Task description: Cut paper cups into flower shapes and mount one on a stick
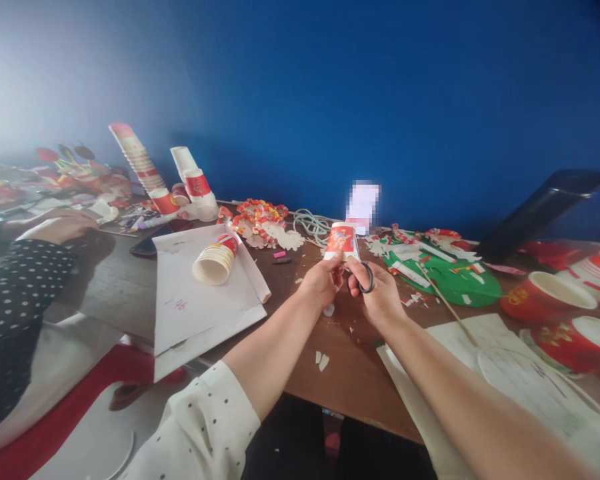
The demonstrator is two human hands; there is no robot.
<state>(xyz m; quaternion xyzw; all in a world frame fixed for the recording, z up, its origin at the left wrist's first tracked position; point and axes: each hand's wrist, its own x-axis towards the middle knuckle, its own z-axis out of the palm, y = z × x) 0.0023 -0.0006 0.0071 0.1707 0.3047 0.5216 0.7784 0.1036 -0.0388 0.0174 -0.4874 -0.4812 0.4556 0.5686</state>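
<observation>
My left hand [325, 280] grips a red and white paper cup [341, 239] by its lower edge, held above the brown table. Black-handled scissors [367, 277] are in my right hand [377, 290], with fingers closed around the finger loops. Their blades run up along the right side of the cup and are mostly hidden. Small white paper scraps [323, 361] lie on the table below my hands.
At left, stacked cups [213, 263] lie on white board [180, 320]; tall cup stacks [143, 163] lean behind. Paper cuttings [260, 223] and a green disc [473, 287] flank my hands. Red cups [525, 300] and a dark cylinder [545, 207] stand right. Another person's hand [60, 223] rests far left.
</observation>
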